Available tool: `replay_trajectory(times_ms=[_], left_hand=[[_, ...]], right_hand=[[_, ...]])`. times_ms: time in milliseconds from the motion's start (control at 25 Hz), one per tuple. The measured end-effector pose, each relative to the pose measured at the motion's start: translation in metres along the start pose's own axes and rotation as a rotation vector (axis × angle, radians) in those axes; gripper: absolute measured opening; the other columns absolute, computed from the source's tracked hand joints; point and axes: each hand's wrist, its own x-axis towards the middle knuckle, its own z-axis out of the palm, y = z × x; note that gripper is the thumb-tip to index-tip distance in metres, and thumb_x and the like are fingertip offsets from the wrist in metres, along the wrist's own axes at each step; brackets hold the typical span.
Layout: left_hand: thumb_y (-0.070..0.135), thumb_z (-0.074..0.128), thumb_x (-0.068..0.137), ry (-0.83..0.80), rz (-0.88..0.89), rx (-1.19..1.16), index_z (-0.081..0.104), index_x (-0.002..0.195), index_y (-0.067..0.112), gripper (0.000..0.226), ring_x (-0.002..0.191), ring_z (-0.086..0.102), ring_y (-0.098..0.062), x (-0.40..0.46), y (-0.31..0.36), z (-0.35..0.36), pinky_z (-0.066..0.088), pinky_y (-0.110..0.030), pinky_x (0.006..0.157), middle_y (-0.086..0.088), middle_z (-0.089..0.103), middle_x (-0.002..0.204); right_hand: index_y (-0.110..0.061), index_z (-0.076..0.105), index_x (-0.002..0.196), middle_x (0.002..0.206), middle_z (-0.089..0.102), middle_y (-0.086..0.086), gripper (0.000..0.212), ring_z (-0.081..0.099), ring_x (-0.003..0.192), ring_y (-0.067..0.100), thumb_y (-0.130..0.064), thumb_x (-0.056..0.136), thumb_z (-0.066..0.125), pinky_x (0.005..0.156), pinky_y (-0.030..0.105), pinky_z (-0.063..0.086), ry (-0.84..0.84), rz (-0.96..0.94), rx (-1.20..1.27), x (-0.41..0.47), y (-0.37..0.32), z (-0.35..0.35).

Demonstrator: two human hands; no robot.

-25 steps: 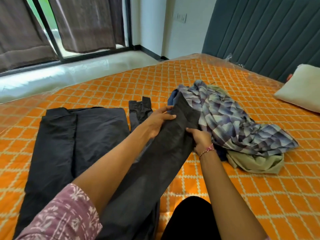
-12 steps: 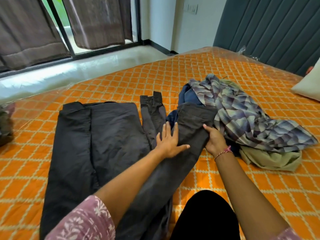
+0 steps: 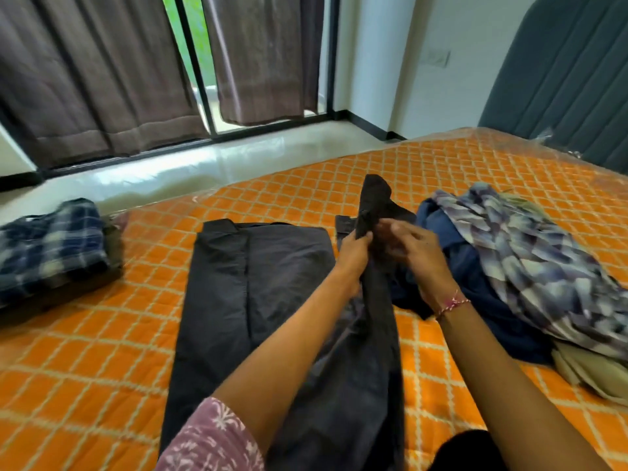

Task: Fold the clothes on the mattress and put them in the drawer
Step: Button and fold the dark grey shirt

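Note:
Dark grey trousers [image 3: 251, 283] lie spread on the orange quilted mattress [image 3: 85, 362]. One leg [image 3: 377, 202] is lifted off the bed. My left hand [image 3: 355, 248] grips that raised leg near its end. My right hand [image 3: 414, 248] is at the same fabric just to the right, blurred, its fingers curled at the cloth. To the right sits a heap of unfolded clothes: a purple-grey patterned shirt [image 3: 530, 266], a navy garment [image 3: 475, 287] and a pale green one [image 3: 588, 365]. The drawer is out of view.
A blue plaid folded garment [image 3: 51, 246] rests on another folded piece at the left edge of the mattress. Beyond the bed are a shiny floor [image 3: 170, 168], brown curtains [image 3: 102, 79] over a glass door, and a grey padded headboard [image 3: 560, 79] at the right.
The trouser leg that lay flat under my left palm is now raised, gripped by my left hand. The view has swung left, bringing the plaid folded pile into sight.

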Motion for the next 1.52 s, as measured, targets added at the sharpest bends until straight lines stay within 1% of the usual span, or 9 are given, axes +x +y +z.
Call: replay_trajectory(times_ms=[280,360,480,640,880,1080,1200,1320,1520], left_hand=[[0.023,0.045,0.098,-0.004,-0.093,-0.282,0.076,0.078,0.004,0.042,0.073,0.072,-0.021,0.016,0.065,-0.169,0.059,-0.03,0.071,-0.01,0.074,0.083],[0.024,0.045,0.098,0.116,-0.072,-0.319,0.077,0.071,0.007,0.046,0.069,0.072,-0.02,0.03,0.061,-0.217,0.059,-0.028,0.067,-0.009,0.074,0.078],[0.034,0.05,0.096,0.297,-0.299,-0.195,0.074,0.084,0.009,0.036,0.065,0.07,-0.02,0.043,0.023,-0.278,0.056,-0.032,0.072,-0.009,0.074,0.081],[0.019,0.044,0.101,0.397,-0.445,-0.181,0.059,0.119,0.001,0.03,0.086,0.063,-0.029,0.046,-0.014,-0.307,0.046,-0.038,0.084,-0.016,0.061,0.12],[-0.002,0.044,0.097,0.466,-0.194,-0.135,0.047,0.134,0.002,0.037,0.104,0.059,-0.033,0.085,-0.017,-0.323,0.048,-0.04,0.085,-0.022,0.055,0.13],[-0.008,0.046,0.094,0.489,-0.127,-0.094,0.052,0.131,0.003,0.039,0.099,0.06,-0.03,0.11,-0.019,-0.326,0.051,-0.038,0.082,-0.019,0.059,0.124],[-0.008,0.045,0.093,0.482,-0.118,-0.126,0.053,0.131,0.003,0.04,0.083,0.061,-0.024,0.116,-0.022,-0.326,0.053,-0.033,0.073,-0.018,0.063,0.111],[-0.001,0.047,0.096,0.497,-0.152,-0.103,0.052,0.13,0.002,0.035,0.085,0.06,-0.022,0.112,-0.025,-0.324,0.052,-0.031,0.073,-0.02,0.059,0.124],[0.015,0.057,0.093,0.722,-0.126,0.353,0.041,0.137,0.007,0.047,0.118,0.052,-0.028,0.084,-0.021,-0.3,0.044,-0.033,0.091,-0.011,0.052,0.133]], right_hand=[[-0.002,0.053,0.13,0.125,0.06,0.016,0.075,0.062,0.108,0.028,-0.03,0.066,0.082,0.103,0.042,0.044,-0.409,0.335,0.358,0.049,0.071,0.11],[-0.007,0.057,0.117,0.104,0.065,0.009,0.044,0.066,0.086,0.018,-0.012,0.076,0.073,0.081,0.027,0.056,-0.353,0.306,0.385,0.059,0.092,0.16],[-0.012,0.059,0.097,0.082,0.068,0.003,0.007,0.06,0.076,0.016,-0.009,0.093,0.054,0.057,0.021,0.053,-0.263,0.424,0.169,0.058,0.138,0.207],[-0.009,0.062,0.101,0.101,0.065,0.011,0.017,0.062,0.08,0.019,-0.023,0.094,0.056,0.059,0.027,0.053,-0.257,0.599,-0.026,0.077,0.183,0.213],[-0.008,0.061,0.125,0.127,0.061,0.01,0.037,0.056,0.118,0.027,-0.013,0.088,0.061,0.099,0.033,0.044,-0.218,0.002,-0.867,0.107,0.175,0.249],[-0.001,0.068,0.09,0.095,0.067,0.02,0.019,0.062,0.092,0.037,-0.008,0.088,0.05,0.065,0.035,0.039,0.11,-0.354,-1.029,0.106,0.169,0.264],[-0.007,0.063,0.113,0.119,0.056,0.016,0.028,0.052,0.113,0.033,-0.021,0.095,0.047,0.086,0.04,0.042,-0.189,-0.458,-1.21,0.102,0.177,0.282],[-0.017,0.021,0.15,0.159,0.008,0.006,0.064,0.004,0.146,0.025,-0.054,0.098,0.027,0.113,0.055,0.009,-0.652,-0.176,-1.601,0.1,0.205,0.274],[-0.032,-0.002,0.152,0.159,-0.015,-0.001,0.064,-0.019,0.145,0.02,-0.06,0.096,0.016,0.111,0.061,-0.011,-0.653,-0.209,-1.574,0.084,0.196,0.246]])
